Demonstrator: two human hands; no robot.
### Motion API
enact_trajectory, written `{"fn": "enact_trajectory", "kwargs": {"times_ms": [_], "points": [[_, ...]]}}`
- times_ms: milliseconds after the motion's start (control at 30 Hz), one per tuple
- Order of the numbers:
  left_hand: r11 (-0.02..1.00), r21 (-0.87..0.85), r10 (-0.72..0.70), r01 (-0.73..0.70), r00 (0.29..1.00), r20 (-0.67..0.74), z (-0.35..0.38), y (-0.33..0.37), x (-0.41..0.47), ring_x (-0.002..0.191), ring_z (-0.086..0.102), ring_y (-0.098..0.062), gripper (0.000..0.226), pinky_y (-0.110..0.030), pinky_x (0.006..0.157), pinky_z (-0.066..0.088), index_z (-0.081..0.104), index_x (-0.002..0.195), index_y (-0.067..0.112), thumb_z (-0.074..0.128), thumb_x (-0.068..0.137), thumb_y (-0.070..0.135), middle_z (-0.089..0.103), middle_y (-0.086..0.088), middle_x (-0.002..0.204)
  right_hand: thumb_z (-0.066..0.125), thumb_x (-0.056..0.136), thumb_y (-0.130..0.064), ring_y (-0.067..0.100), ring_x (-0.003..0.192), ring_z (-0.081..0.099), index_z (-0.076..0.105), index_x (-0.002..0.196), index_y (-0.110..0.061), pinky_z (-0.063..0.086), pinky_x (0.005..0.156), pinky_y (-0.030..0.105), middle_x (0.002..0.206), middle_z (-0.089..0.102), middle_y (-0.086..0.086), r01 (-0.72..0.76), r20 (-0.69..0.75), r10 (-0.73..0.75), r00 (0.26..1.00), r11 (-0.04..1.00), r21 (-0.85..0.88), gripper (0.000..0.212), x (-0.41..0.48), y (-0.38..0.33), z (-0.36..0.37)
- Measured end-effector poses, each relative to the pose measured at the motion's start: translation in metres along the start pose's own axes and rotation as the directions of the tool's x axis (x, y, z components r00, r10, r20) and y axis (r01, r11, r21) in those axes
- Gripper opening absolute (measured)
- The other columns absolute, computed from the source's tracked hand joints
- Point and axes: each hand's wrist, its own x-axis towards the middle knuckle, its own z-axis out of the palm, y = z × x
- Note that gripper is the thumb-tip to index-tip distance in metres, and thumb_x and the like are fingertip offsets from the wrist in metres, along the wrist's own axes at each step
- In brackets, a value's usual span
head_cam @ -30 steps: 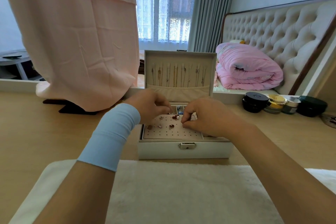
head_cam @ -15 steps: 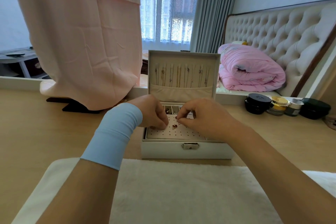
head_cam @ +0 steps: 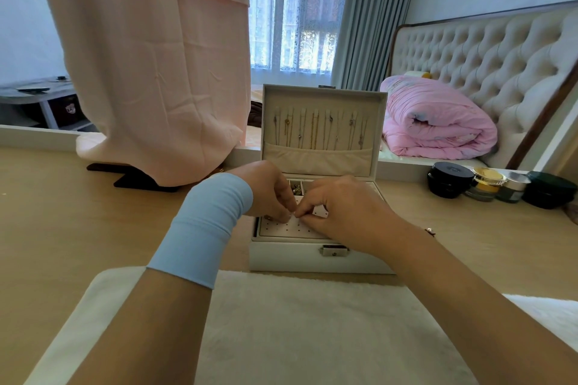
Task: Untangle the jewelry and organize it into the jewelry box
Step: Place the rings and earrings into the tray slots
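A white jewelry box (head_cam: 312, 259) stands open on the wooden table, its lid upright with several necklaces (head_cam: 316, 131) hanging inside it. My left hand (head_cam: 266, 194), with a light blue wristband, and my right hand (head_cam: 341, 212) meet fingertip to fingertip over the perforated earring tray (head_cam: 281, 228). Both hands have curled fingers pinching at one spot on the tray; whatever small piece they hold is hidden by the fingers. A back compartment (head_cam: 295, 187) shows small jewelry between the hands.
A white fluffy mat (head_cam: 297, 328) lies in front of the box. Pink cloth (head_cam: 150, 66) drapes over a dark stand at back left. Several cosmetic jars (head_cam: 450, 180) line the back right. Beyond the table are a bed and a pink quilt (head_cam: 434, 125).
Both hands have drawn closer together until the fingertips touch over the tray. The earrings seen on the tray earlier are now covered by the hands.
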Motion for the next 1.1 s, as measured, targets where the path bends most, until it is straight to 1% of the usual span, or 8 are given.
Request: {"fn": "enact_trajectory", "kwargs": {"times_ms": [100, 233, 300, 400, 567, 767, 933, 1100], "points": [[1.0, -0.014, 0.004, -0.004, 1.0, 0.007, 0.001, -0.001, 0.001, 0.079, 0.055, 0.001, 0.017, -0.022, 0.076, 0.043, 0.075, 0.099, 0.033, 0.075, 0.083, 0.027, 0.064, 0.016, 0.09, 0.073, 0.089, -0.03, -0.011, 0.064, 0.048, 0.08, 0.095, -0.037, 0.031, 0.062, 0.014, 0.075, 0.053, -0.027, -0.014, 0.05, 0.013, 0.999, 1.0, 0.024, 0.011, 0.0, 0.0, -0.001], [1.0, -0.014, 0.0, 0.0, 1.0, 0.007, 0.0, -0.001, 0.0, 0.081, 0.056, -0.001, 0.015, -0.023, 0.077, 0.044, 0.074, 0.096, 0.034, 0.076, 0.082, 0.027, 0.064, 0.017, 0.09, 0.065, 0.095, -0.032, -0.022, 0.075, 0.047, 0.075, 0.11, -0.041, 0.028, 0.062, 0.008, 0.089, 0.061, -0.026, -0.031, 0.159, 0.028, 0.987, 0.999, 0.021, 0.02, -0.001, 0.002, -0.01], [1.0, -0.014, -0.007, 0.007, 1.0, 0.0, -0.001, -0.001, -0.001, 0.08, 0.056, -0.001, 0.016, -0.023, 0.077, 0.043, 0.074, 0.095, 0.035, 0.076, 0.082, 0.027, 0.062, 0.019, 0.089, 0.062, 0.095, -0.028, -0.024, 0.077, 0.047, 0.073, 0.114, -0.041, 0.029, 0.062, 0.008, 0.093, 0.065, -0.024, -0.067, 0.12, 0.059, 0.991, 0.996, 0.063, 0.025, -0.001, 0.004, -0.013], [1.0, -0.012, -0.009, 0.009, 1.0, -0.001, -0.001, 0.0, 0.0, 0.079, 0.056, 0.001, 0.016, -0.022, 0.077, 0.044, 0.074, 0.094, 0.035, 0.077, 0.081, 0.025, 0.062, 0.018, 0.089, 0.062, 0.094, -0.027, -0.025, 0.078, 0.045, 0.075, 0.107, -0.039, 0.028, 0.063, 0.008, 0.096, 0.062, -0.024, -0.103, 0.076, 0.099, 0.992, 0.993, 0.058, 0.022, -0.002, 0.007, -0.015], [1.0, -0.006, -0.009, 0.009, 1.0, 0.001, -0.001, 0.0, 0.001, 0.079, 0.056, 0.001, 0.014, -0.022, 0.078, 0.044, 0.073, 0.089, 0.037, 0.077, 0.081, 0.025, 0.063, 0.019, 0.087, 0.066, 0.092, -0.033, -0.011, 0.074, 0.047, 0.076, 0.101, -0.039, 0.029, 0.062, 0.01, 0.088, 0.054, -0.022, -0.08, 0.162, 0.078, 0.984, 0.997, 0.005, 0.015, -0.002, 0.004, -0.01], [1.0, -0.018, -0.008, 0.008, 1.0, 0.002, 0.0, 0.0, 0.001, 0.078, 0.055, 0.004, 0.012, -0.018, 0.072, 0.042, 0.074, 0.086, 0.036, 0.076, 0.083, 0.025, 0.064, 0.02, 0.087, 0.069, 0.091, -0.043, 0.004, 0.09, 0.059, 0.077, 0.098, -0.036, 0.052, 0.08, 0.031, 0.097, 0.067, -0.017, -0.129, 0.179, 0.127, 0.976, 0.992, -0.002, 0.013, -0.002, 0.0, -0.012], [1.0, -0.009, -0.008, 0.008, 1.0, 0.0, 0.0, 0.0, 0.002, 0.083, 0.058, -0.001, 0.013, -0.021, 0.077, 0.044, 0.075, 0.09, 0.035, 0.076, 0.082, 0.025, 0.065, 0.017, 0.09, 0.07, 0.09, -0.043, 0.003, 0.092, 0.058, 0.077, 0.099, -0.035, 0.051, 0.081, 0.029, 0.095, 0.064, -0.019, -0.12, 0.166, 0.115, 0.979, 0.993, 0.02, 0.014, -0.002, 0.001, -0.013], [1.0, -0.008, -0.011, 0.011, 1.0, 0.003, 0.001, 0.0, 0.002, 0.083, 0.059, -0.001, 0.011, -0.02, 0.074, 0.045, 0.074, 0.086, 0.036, 0.076, 0.082, 0.026, 0.067, 0.018, 0.09, 0.068, 0.092, -0.043, 0.006, 0.09, 0.059, 0.077, 0.101, -0.036, 0.052, 0.079, 0.033, 0.097, 0.063, -0.017, -0.103, 0.164, 0.093, 0.982, 0.993, 0.053, 0.014, -0.001, 0.0, -0.005]]}}
